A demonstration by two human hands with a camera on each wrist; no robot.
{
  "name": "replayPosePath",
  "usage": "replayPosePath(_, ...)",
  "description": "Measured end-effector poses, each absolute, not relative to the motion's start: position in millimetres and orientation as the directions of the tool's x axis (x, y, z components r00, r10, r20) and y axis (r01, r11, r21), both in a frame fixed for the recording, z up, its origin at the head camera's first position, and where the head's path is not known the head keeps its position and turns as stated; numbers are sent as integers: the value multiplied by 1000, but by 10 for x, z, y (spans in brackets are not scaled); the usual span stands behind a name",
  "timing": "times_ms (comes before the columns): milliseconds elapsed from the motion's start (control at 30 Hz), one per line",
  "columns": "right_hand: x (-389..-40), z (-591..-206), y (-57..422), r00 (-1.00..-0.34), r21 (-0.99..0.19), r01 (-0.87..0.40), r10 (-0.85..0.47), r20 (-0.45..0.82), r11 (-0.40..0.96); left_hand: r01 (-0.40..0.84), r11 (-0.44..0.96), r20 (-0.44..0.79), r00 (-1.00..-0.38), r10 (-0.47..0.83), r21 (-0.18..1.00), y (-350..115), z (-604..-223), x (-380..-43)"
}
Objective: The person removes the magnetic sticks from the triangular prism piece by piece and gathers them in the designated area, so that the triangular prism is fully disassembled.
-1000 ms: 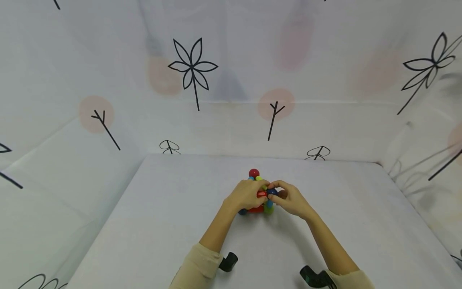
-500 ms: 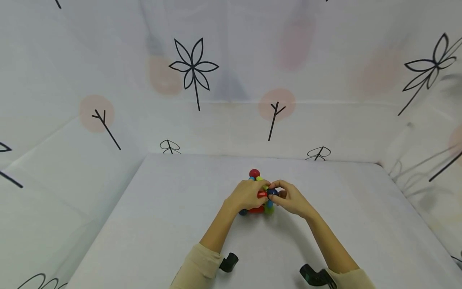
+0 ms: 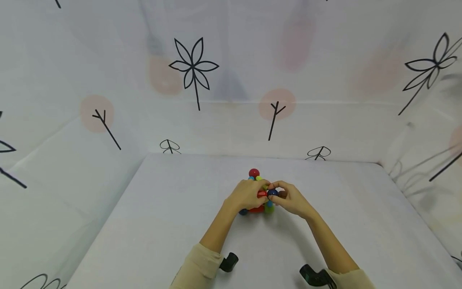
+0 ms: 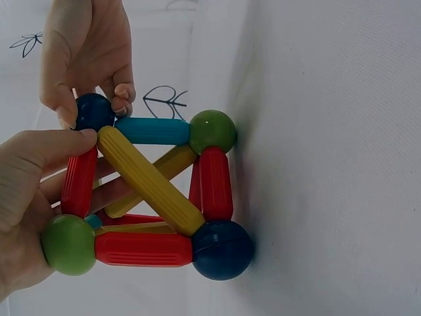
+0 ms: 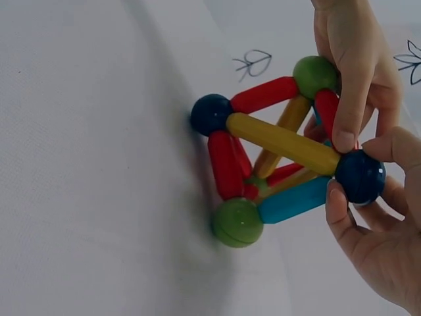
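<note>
A frame of coloured rods and balls, like a magnetic building toy, stands on the table. My right hand (image 3: pixel 293 199) pinches the dark blue ball (image 5: pixel 360 178) at a top corner between thumb and fingers. From that ball run a yellow rod (image 5: pixel 283 143), a light blue rod (image 5: pixel 295 199) and a red rod (image 4: pixel 79 184). My left hand (image 3: pixel 247 194) grips this red rod, its thumb tip close to the blue ball and its fingers behind. A green ball (image 4: pixel 69 244) sits at the rod's other end. Lower down are another dark blue ball (image 4: pixel 223 250) and a green ball (image 4: pixel 212 131).
A red ball (image 3: pixel 254 173) tops the far side of the frame. The white table (image 3: pixel 162 200) reaches back to a pale wall (image 3: pixel 231 128) printed with plants. Black wrist devices (image 3: pixel 229 262) sit near both sleeves.
</note>
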State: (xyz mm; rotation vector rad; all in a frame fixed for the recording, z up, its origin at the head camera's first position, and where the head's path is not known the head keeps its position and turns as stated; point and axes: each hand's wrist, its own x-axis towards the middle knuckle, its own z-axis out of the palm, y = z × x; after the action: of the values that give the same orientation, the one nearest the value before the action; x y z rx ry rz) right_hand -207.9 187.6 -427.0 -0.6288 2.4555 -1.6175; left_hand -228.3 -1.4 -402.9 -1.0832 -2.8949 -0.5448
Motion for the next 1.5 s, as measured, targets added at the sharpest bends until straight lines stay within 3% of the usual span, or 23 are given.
replayPosePath(1133, -2136, -4354, 1951, -927, -964, -164, -366, 78, 210, 641, 704, 123, -760, 638, 307, -27, -4006, -2349)
replayPosePath(1300, -2142, -4417, 1964, -928, -979, -128, -366, 63, 158, 636, 705, 125, -764, 633, 314, -40, -4021, -2350)
replayPosePath(1500, -2149, -4484, 2002, -924, -999, -28, -380, 41, -39, 645, 699, 148, -759, 634, 309, -55, -4037, -2359)
